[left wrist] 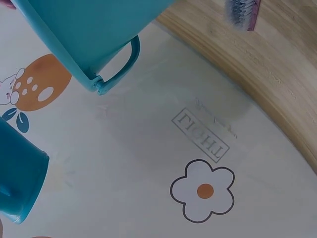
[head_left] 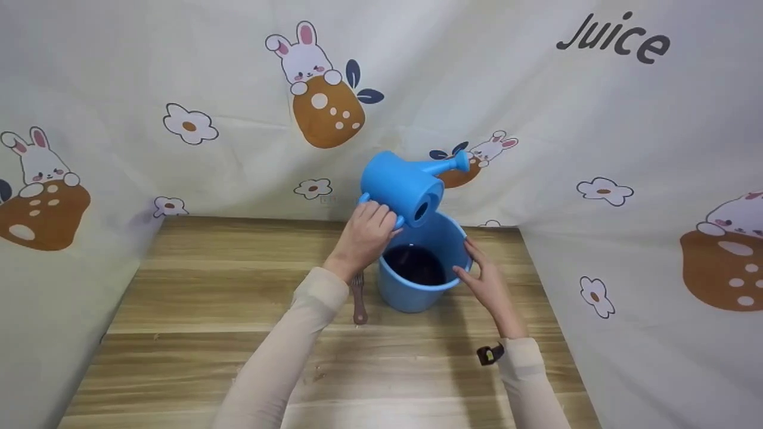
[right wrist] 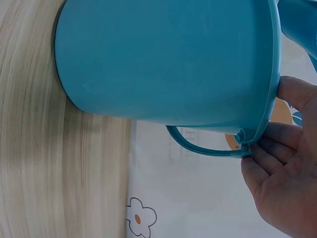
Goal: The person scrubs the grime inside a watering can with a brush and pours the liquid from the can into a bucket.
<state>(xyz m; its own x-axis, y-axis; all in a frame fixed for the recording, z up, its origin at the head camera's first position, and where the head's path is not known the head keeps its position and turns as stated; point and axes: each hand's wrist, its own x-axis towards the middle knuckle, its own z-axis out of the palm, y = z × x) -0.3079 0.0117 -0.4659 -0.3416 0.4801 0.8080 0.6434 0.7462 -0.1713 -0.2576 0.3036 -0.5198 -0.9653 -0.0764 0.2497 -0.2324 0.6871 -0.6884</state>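
My left hand (head_left: 366,232) grips the handle of a blue watering can (head_left: 396,182). The can is tilted above the far left rim of a light-blue bucket (head_left: 411,298), its top opening facing down toward the bucket and its spout pointing right. Dark liquid (head_left: 414,265) lies in the bottom of the bucket. On the bucket's right side, my right hand (head_left: 486,280) holds the rim. The right wrist view shows its thumb and fingers around the rim beside the joint of the bucket's handle (right wrist: 203,150). In the left wrist view the can (left wrist: 20,171) is partly cut off.
A brush-like tool with a brownish handle (head_left: 359,307) lies left of the bucket; its head shows grey bristles (left wrist: 241,14). The wooden tabletop (head_left: 197,310) is bounded by cloth (head_left: 238,167) printed with rabbits and flowers. A dark strap (head_left: 490,355) hangs by the right cuff.
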